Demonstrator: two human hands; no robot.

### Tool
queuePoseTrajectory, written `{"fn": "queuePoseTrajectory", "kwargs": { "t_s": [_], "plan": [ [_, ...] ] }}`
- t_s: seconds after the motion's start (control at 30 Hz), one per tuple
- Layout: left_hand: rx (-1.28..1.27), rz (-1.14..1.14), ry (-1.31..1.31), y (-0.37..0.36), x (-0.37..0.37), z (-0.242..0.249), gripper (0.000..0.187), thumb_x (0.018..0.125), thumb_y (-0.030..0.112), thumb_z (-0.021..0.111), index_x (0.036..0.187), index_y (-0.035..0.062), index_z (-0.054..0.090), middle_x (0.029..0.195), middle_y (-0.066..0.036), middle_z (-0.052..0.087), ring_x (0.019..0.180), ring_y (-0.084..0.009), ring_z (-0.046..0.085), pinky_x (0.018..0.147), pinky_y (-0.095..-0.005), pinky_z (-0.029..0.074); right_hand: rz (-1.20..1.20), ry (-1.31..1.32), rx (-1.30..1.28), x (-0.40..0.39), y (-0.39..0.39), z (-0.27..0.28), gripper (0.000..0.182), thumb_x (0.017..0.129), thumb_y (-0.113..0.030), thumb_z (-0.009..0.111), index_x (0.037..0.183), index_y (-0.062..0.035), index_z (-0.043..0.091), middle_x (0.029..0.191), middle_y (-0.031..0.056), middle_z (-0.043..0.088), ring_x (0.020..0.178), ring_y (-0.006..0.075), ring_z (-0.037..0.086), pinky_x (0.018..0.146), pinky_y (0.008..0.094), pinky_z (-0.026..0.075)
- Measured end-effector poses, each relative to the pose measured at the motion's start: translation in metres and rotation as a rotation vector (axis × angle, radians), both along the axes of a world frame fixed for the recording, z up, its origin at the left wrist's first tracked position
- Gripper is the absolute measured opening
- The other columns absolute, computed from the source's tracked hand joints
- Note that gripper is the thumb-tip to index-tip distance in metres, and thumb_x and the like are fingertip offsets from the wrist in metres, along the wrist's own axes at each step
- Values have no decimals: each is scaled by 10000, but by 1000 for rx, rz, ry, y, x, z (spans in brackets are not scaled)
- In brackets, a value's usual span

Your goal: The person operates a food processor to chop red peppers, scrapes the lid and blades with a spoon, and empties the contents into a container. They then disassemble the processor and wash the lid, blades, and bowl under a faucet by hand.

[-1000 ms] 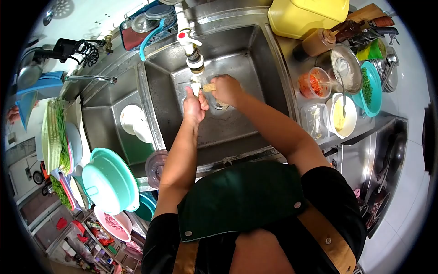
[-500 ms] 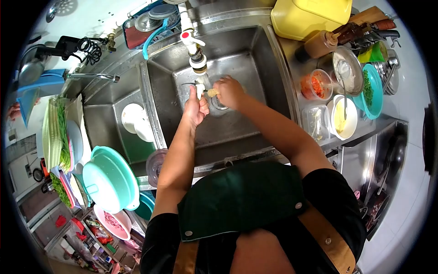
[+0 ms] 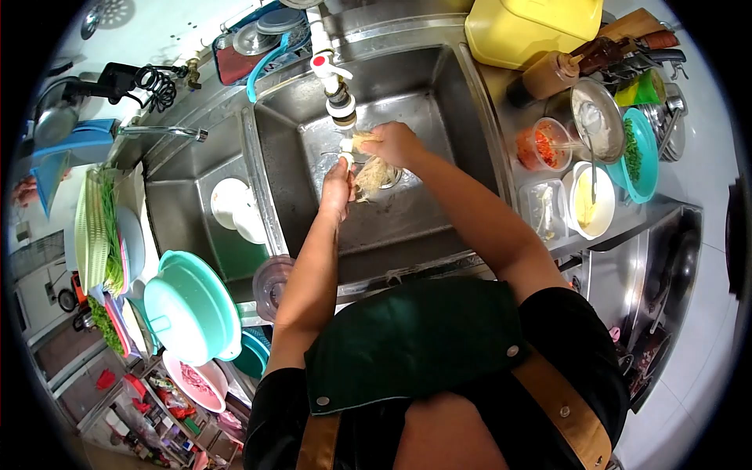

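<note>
Below the faucet [image 3: 340, 102], both my hands are over the large steel sink [image 3: 392, 223]. My left hand [image 3: 337, 188] is closed round a white-handled utensil [image 3: 347, 153] pointing up toward the faucet. Its thin metal end is too small to make out. My right hand [image 3: 398, 146] grips a tan, stringy scrubber [image 3: 374, 178] that looks like loofah; part of it touches the utensil and the rest hangs down over the drain. Water seems to run from the faucet onto the utensil.
White dishes [image 3: 229, 202] lie in the smaller left basin. A teal basin [image 3: 192, 305] stands at the left, near a clear plastic container [image 3: 272, 286]. Along the right counter are a white bowl [image 3: 589, 211], a tub of chopped red food [image 3: 540, 145] and a yellow container [image 3: 533, 31].
My right hand has moved up and slightly left, toward the utensil's top. More of the tan scrubber now hangs loose below it. My left hand stays nearly in place.
</note>
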State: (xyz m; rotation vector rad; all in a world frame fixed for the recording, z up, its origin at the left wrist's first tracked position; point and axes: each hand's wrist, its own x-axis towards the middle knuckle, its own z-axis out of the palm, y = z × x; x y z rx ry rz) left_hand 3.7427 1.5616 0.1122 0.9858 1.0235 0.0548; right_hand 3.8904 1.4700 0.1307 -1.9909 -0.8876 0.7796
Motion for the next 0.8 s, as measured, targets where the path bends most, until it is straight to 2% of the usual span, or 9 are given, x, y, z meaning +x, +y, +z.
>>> {"fn": "queuePoseTrajectory", "kwargs": {
  "t_s": [0.17,0.23,0.3,0.37,0.4,0.5,0.57,0.67,0.8],
  "plan": [
    [-198,128,33,4,-1,14,350,906,421,399,766,117,500,538,51,375,397,-71,249,376,-207,190,-90,-141,-102,19,-5,13,235,746,-280,587,847,-75,640,838,142,630,792,290,604,708,360,462],
    [-207,148,23,10,-3,15,353,908,428,388,756,125,486,523,51,358,393,-78,243,374,-210,191,72,-328,41,41,-7,1,208,740,-267,588,812,-79,637,855,138,626,802,288,603,714,355,465],
    [-199,156,30,17,-9,10,364,907,444,371,758,129,476,510,53,338,387,-78,235,375,-211,187,55,-210,18,56,-8,-19,227,715,-260,623,841,-72,644,820,123,626,783,269,602,711,338,470],
    [-391,127,-114,22,-16,7,373,902,455,359,763,128,470,500,54,318,383,-76,224,377,-210,179,-118,252,89,57,-11,-24,262,675,-247,664,860,-62,653,763,101,615,742,249,593,697,327,470],
    [-470,142,-151,21,-15,10,386,898,466,349,763,124,467,489,53,297,379,-78,211,380,-215,179,-120,252,89,48,-13,-11,262,675,-247,664,860,-62,653,763,101,615,742,249,593,697,327,470],
    [-600,154,-286,20,-16,3,390,897,467,348,766,119,466,486,53,287,379,-82,212,383,-222,189,-70,112,180,21,-8,9,291,640,-241,693,864,-58,660,752,81,600,743,230,581,703,313,465],
    [-593,140,-275,17,-15,3,391,897,468,347,767,119,466,486,52,285,379,-82,214,384,-223,191,12,-195,480,9,3,2,263,641,-240,689,824,-52,661,775,78,592,766,241,572,711,317,459],
    [-567,90,-257,13,-12,6,391,895,470,349,770,119,468,487,51,282,379,-81,217,384,-224,193,194,-245,391,4,16,0,235,646,-226,680,815,-64,662,786,79,581,798,249,568,723,318,456],
    [-528,94,-260,12,-10,5,394,890,481,356,773,123,471,490,52,283,380,-80,216,382,-222,189,107,-454,195,7,20,-14,209,648,-215,675,802,-74,664,774,77,573,787,255,572,700,325,463]
  ]
}}
